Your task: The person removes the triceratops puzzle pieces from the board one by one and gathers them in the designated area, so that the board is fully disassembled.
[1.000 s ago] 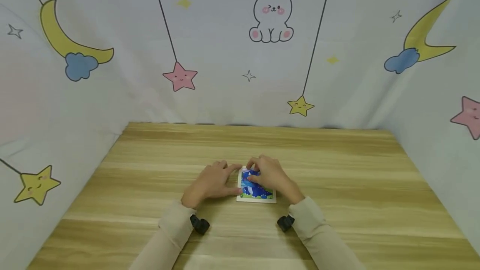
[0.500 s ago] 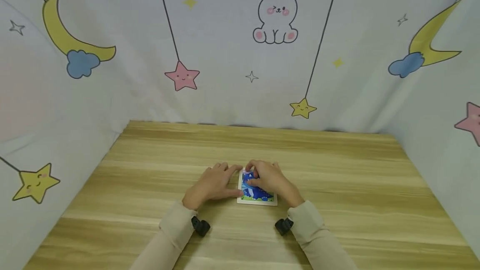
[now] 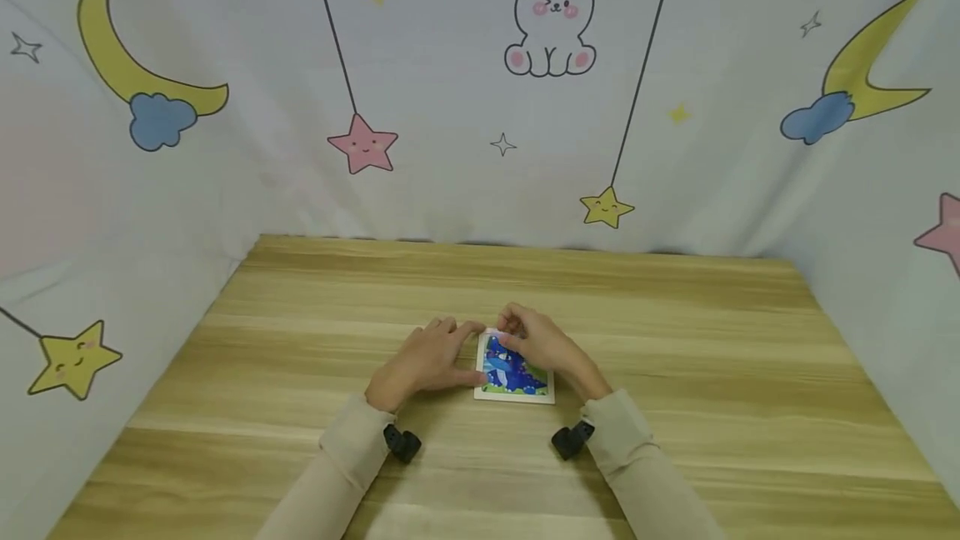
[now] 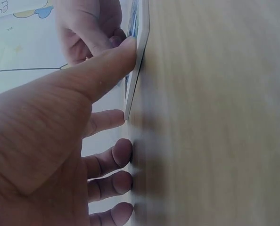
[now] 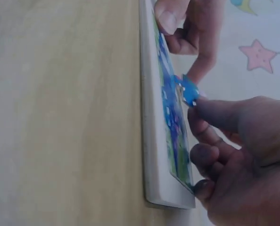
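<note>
A small jigsaw puzzle [image 3: 517, 382] with a blue dinosaur picture lies in a white frame [image 5: 152, 155] on the wooden table. My right hand [image 3: 551, 348] is over the puzzle's far side. Between its thumb and index finger it pinches a blue puzzle piece [image 5: 189, 92], which stands tilted up from the picture in the right wrist view. At the puzzle's left side rests my left hand [image 3: 420, 365]. Its thumb [image 4: 116, 59] presses on the frame's edge and its index fingertip touches the far left corner. The other left fingers are spread on the table.
The wooden table [image 3: 322, 298] runs back to a white cloth backdrop [image 3: 442, 90] printed with moons, stars and a rabbit. More of this cloth hangs at both sides. A small black camera [image 3: 402, 443] sits on each wrist.
My right hand has shifted slightly away across the puzzle, its thumb now nearer the far edge, so more of the dinosaur shows. My left hand stays at the frame.
</note>
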Demonstrator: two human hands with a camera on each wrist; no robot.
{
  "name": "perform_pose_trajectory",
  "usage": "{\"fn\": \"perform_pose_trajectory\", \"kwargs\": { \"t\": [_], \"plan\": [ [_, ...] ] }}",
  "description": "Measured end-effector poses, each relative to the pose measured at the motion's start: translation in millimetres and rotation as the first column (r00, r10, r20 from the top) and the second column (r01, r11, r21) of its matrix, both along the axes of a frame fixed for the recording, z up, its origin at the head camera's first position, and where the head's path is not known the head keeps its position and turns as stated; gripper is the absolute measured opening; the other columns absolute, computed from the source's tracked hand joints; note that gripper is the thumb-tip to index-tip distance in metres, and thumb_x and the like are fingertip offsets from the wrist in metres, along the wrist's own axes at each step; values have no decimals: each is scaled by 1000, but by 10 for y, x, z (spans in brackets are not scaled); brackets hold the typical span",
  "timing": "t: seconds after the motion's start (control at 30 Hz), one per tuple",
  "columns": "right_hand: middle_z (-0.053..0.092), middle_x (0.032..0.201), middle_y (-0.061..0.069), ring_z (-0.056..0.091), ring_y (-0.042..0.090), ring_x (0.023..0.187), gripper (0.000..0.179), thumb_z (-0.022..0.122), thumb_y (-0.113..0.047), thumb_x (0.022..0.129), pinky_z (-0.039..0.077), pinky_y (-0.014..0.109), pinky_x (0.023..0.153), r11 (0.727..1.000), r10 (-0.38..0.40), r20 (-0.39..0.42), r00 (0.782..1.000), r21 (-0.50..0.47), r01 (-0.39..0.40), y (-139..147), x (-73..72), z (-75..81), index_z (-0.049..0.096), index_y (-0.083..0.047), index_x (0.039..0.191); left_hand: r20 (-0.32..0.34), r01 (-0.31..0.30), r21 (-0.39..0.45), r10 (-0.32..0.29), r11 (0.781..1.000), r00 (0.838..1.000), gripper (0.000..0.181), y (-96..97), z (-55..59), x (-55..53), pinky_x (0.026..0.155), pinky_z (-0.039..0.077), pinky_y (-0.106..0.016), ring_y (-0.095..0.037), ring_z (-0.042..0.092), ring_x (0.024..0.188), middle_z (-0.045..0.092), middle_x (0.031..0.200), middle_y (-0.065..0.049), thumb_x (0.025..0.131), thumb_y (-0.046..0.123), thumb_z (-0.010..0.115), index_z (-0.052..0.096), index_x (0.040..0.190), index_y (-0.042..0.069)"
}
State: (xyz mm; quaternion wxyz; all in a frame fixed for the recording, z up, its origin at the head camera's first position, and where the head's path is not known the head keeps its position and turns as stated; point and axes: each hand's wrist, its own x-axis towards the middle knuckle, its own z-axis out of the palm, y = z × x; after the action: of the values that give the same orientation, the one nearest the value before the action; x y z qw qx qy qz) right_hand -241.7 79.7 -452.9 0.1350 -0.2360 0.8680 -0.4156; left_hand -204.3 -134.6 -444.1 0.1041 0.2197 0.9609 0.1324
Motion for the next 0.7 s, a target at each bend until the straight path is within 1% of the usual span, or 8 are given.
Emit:
{"fn": "perform_pose_trajectory", "kwargs": {
  "t": [0.07, 0.13, 0.2, 0.33, 0.4, 0.47, 0.6, 0.7],
  "plan": [
    [59, 94, 4, 54, 17, 85, 5, 62, -6, 99, 45, 31, 77, 999, -21, 46, 999, -38, 23, 38, -26, 12, 59, -5, 103, 4, -5, 6, 5, 1000, 1000, 77, -1, 9, 7, 78, 44, -43, -23, 51, 96, 56, 112, -9, 86, 60, 70, 46, 149, 23],
    [61, 95, 5, 55, 18, 86, 4, 61, -6, 99, 45, 30, 77, 998, -42, 70, 997, -49, 45, 106, -51, 57, 60, -5, 104, 5, -6, 7, 6, 1000, 1000, 77, 0, 18, 12, 78, 44, -44, -24, 51, 96, 55, 112, -10, 86, 60, 70, 46, 149, 23],
    [61, 97, 7, 56, 20, 87, 5, 61, -5, 99, 46, 31, 76, 997, -62, 84, 995, -48, 66, 202, -81, 123, 61, -4, 104, -1, -9, 11, 9, 1000, 1000, 77, 2, 24, 12, 80, 44, -45, -25, 52, 99, 56, 114, -11, 86, 60, 70, 46, 149, 23],
    [60, 97, 10, 54, 23, 87, 6, 62, -5, 98, 45, 32, 72, 990, -132, 118, 984, -30, 136, 469, -127, 230, 64, -3, 103, -5, -9, 15, 9, 1000, 1000, 77, 8, 16, 10, 82, 44, -47, -28, 53, 104, 56, 118, -13, 86, 59, 70, 46, 149, 22],
    [60, 95, 10, 53, 22, 84, 6, 63, -6, 97, 44, 32, 70, 986, -166, 125, 978, 4, 167, 609, -142, 257, 66, -3, 102, -2, -14, 15, 14, 1000, 1000, 77, 5, 11, 11, 83, 44, -46, -28, 53, 104, 57, 118, -14, 86, 59, 70, 46, 149, 22],
    [61, 93, 9, 53, 21, 82, 7, 65, -7, 96, 44, 32, 70, 983, -179, 102, 978, 44, 176, 742, -165, 258, 67, -2, 100, -1, -17, 9, 17, 1000, 1000, 77, 0, 7, 13, 82, 44, -45, -27, 54, 103, 57, 119, -13, 86, 60, 70, 45, 149, 23],
    [63, 88, 8, 55, 19, 79, 5, 66, -3, 94, 46, 32, 71, 979, -175, 69, 982, 122, 165, 945, -200, 233, 69, 1, 95, 1, -17, 13, 17, 1000, 1000, 77, -3, 2, 12, 81, 44, -44, -25, 54, 102, 57, 119, -13, 86, 61, 70, 45, 149, 23],
    [65, 88, 9, 57, 20, 80, 5, 66, -1, 94, 47, 33, 73, 974, -184, 82, 980, 152, 170, 1022, -215, 212, 68, 3, 93, 2, -14, 22, 14, 1000, 1000, 78, 1, -7, 8, 80, 44, -44, -26, 54, 102, 58, 118, -13, 86, 61, 70, 46, 149, 23]
  ]
}}
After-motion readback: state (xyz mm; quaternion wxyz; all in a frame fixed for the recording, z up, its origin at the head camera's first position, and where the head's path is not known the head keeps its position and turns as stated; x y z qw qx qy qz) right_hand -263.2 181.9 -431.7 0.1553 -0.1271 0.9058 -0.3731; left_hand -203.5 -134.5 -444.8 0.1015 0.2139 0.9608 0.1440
